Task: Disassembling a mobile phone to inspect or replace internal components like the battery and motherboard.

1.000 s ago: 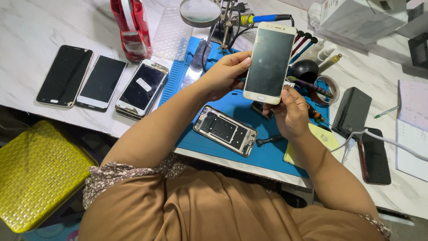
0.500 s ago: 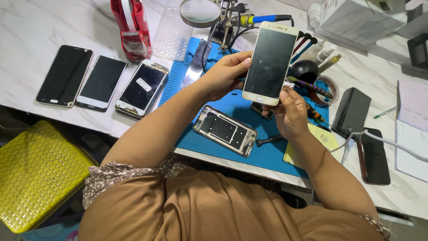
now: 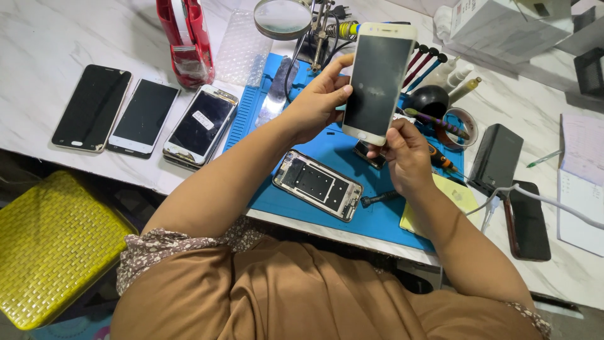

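white-framed phone screen panel [image 3: 376, 82] held upright above the blue repair mat [image 3: 390, 217], dark glass toward the camera, separate from the rest of the phone. gripped along its left edge by the left hand [image 3: 316, 101], thumb across the glass edge and fingers [image 3: 333, 66] curled behind; pinched at its bottom edge by the right hand [image 3: 408, 154], fingers closed on the lower rim. both hands closed on the panel, neither free.

below it, opened phone frame [image 3: 318, 184] lying flat on the mat, inner plate exposed, no screen on it. judged from this: disassembly stage already done, panel and frame apart; joining or fitting of the panel to the frame not yet done. small dark tool [image 3: 379, 199] lying just beside the frame's right end. screwdriver [image 3: 437, 158] partly hidden under the right hand.

farther out on the marble tabletop [image 3: 50, 38]: three phones in a row at left [image 3: 143, 118], red tape dispenser [image 3: 187, 44], magnifying glass on a stand [image 3: 283, 17], black box [image 3: 497, 159] and a dark phone on a white cable [image 3: 527, 220] at right. yellow stool [image 3: 53, 245] beside the tabletop, lower left.
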